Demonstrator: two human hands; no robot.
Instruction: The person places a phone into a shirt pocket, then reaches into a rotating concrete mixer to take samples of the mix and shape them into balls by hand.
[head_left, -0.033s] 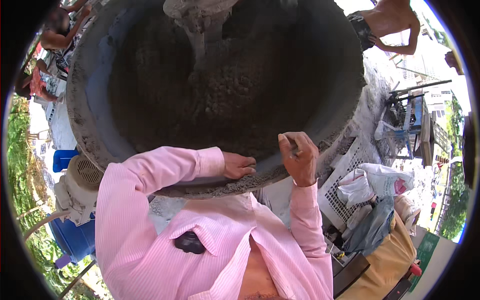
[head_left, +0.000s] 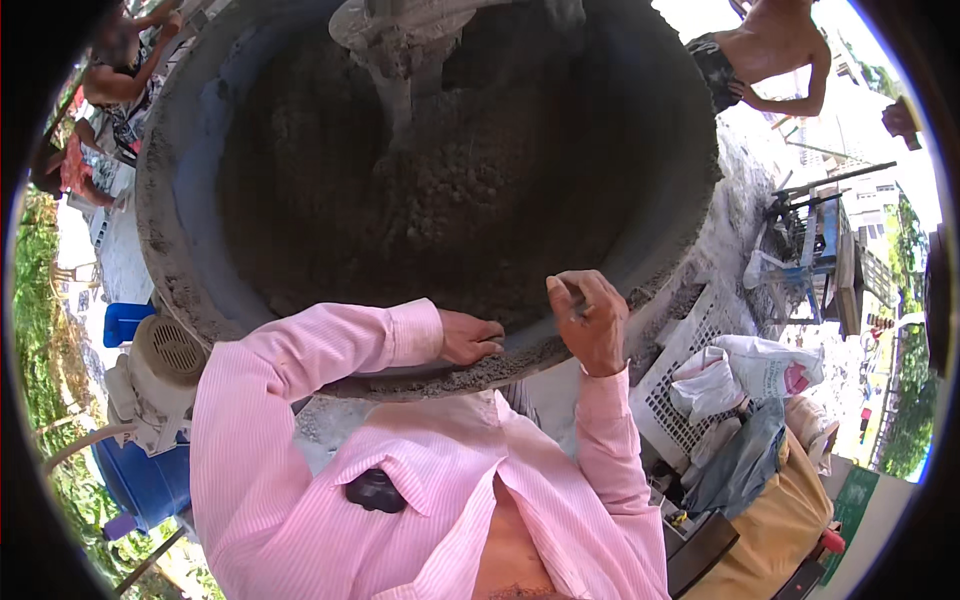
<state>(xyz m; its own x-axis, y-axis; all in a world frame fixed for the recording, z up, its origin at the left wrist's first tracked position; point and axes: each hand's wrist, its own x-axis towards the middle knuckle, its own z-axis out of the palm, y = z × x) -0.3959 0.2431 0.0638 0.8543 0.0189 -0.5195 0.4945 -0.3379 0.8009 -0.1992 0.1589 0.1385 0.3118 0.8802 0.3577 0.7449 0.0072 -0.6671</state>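
Gripping a thin grey tool, mostly hidden in the fist, the right hand (head_left: 590, 322) is raised at the near rim of the drum (head_left: 175, 250), just over the wet concrete (head_left: 450, 200). Left hand (head_left: 468, 338) rests flat on that caked rim, fingers loosely curled, holding nothing. Both sleeves are pink stripe. Drum mouth fills the upper view, mix piled inside. White crate (head_left: 690, 400) and bags (head_left: 760, 370) sit right; motor (head_left: 155, 375) and blue barrel (head_left: 140, 480) left. A shirtless person (head_left: 775, 50) bends beyond.
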